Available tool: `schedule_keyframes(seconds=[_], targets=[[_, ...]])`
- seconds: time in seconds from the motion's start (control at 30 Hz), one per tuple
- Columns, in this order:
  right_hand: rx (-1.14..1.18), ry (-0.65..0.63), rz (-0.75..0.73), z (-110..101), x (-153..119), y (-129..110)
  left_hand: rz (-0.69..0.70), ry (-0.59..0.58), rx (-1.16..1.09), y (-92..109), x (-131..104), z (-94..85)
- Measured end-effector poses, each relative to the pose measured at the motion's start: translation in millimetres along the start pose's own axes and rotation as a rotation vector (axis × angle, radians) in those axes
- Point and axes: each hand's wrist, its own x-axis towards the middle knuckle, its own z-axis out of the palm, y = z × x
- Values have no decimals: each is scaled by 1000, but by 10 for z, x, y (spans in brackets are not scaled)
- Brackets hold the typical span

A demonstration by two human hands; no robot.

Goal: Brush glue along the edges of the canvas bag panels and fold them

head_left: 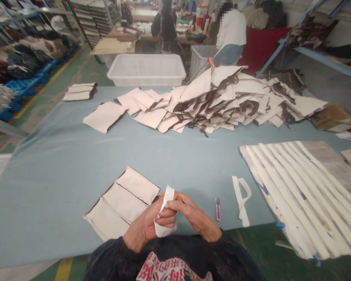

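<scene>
At lower centre of the frame, the left hand (149,221) and the right hand (190,211) both hold the white strip (169,194), apparently for winding it, so the next move probably needs light, steady tension.

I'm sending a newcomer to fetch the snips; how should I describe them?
On the blue-green table, look at the near edge, to the right of the person's right hand. The snips lie between that hand and a loose, looped white strip. What sets them apart from the pale strip is the pink handle and dark, narrow blades.
</scene>
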Motion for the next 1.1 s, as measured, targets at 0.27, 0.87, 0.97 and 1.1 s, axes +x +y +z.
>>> schedule_keyframes(seconds=[0.27, 0.87, 0.97, 1.1], targets=[[18, 54, -122, 118, -28, 34, -36, -17, 3, -52, 33, -85], [-322, 428, -453, 21, -126, -240, 807, 458, 943, 55, -103, 91], [-438, 560, -468, -11, -151, -300, 942, 519, 1056, 9, -115, 188], [-500, 637, -490, -16, -172, -314, 1049, 520, 1025, -101, -47, 277]])
